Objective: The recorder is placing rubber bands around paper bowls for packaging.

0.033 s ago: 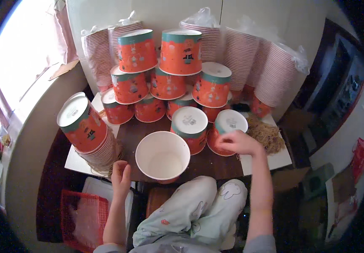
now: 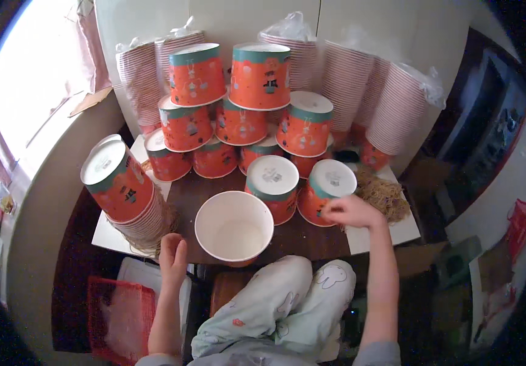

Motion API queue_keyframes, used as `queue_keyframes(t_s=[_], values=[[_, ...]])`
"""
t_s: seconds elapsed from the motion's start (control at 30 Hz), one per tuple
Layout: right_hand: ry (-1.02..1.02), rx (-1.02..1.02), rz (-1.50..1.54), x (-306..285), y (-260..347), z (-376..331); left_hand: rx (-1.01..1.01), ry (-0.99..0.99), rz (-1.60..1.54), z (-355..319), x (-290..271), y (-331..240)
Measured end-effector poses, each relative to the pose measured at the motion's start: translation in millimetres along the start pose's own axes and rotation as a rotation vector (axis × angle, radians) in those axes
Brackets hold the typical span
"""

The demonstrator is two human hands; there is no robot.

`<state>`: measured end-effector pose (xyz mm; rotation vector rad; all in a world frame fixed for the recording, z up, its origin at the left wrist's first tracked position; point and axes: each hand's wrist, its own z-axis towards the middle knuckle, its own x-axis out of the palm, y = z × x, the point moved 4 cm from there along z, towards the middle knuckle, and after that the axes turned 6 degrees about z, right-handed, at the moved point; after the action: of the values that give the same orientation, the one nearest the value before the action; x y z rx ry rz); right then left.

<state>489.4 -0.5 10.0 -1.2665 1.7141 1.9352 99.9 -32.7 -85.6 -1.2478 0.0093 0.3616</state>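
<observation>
In front of my knees a white-lined paper bucket stands mouth up on the dark table. My left hand is left of it with curled fingers; anything inside them is hidden. My right hand is at the near side of an upside-down orange and green bucket, fingertips drawn together; what they may hold is too small to make out. Another upside-down bucket sits beside that one. To the right lies a tangle of thin brown strands.
A tilted stack of nested buckets leans at the left. Several upside-down buckets form a pyramid at the back. Tall nested stacks with plastic bags stand against the wall. Below the table's left side is a red basket.
My right hand has shifted slightly down and to the right, away from the top of the upside-down bucket. The left hand stays nearly where it was.
</observation>
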Motion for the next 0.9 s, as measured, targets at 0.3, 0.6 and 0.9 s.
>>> queue_keyframes(t_s=[0.3,0.6,0.9], values=[[-0.153,0.057,-0.775,48,-141,-35,0.119,0.064,0.019,8,10,-12],[-0.141,0.031,-0.798,50,-149,-37,0.186,0.078,0.108,6,10,-15],[-0.126,0.138,-0.754,49,-147,-33,0.195,0.086,0.048,6,13,-16]])
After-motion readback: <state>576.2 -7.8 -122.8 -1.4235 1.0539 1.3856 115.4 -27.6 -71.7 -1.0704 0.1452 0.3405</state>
